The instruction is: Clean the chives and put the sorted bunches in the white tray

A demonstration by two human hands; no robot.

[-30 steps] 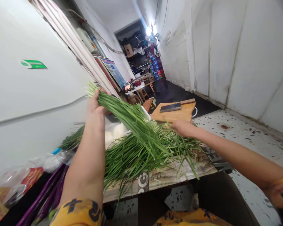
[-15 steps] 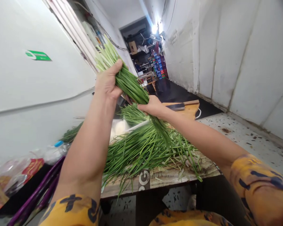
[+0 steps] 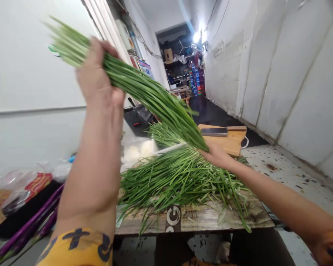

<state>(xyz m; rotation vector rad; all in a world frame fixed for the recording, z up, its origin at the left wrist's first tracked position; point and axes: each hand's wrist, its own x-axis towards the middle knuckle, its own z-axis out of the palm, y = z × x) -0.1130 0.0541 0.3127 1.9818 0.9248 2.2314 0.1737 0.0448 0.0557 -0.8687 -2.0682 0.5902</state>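
Note:
A bundle of garlic chives [image 3: 155, 98] slants across the view, pale stem ends at upper left and green leaf tips at lower right. Near the stem end my left hand [image 3: 98, 72] is closed around it, raised high. At the leaf tips is my right hand [image 3: 218, 155]; the leaves narrow together there, and its fingers are mostly hidden behind them. Below lies a loose heap of chives [image 3: 166, 177] on a wood-patterned tabletop [image 3: 199, 218], with pale scraps among the leaves at its right side.
Behind the heap, a cleaver [image 3: 215, 131] lies on a wooden cutting board [image 3: 224, 146]. More chives [image 3: 163, 133] and a clear bag with white round items [image 3: 140, 149] are at the back. Purple eggplants [image 3: 30, 229] and plastic packages [image 3: 24, 188] lie at left.
My left hand has swung up and left with the bundle. My right hand has slid from the bundle's middle down to the leaf tips. The camera view has shifted slightly.

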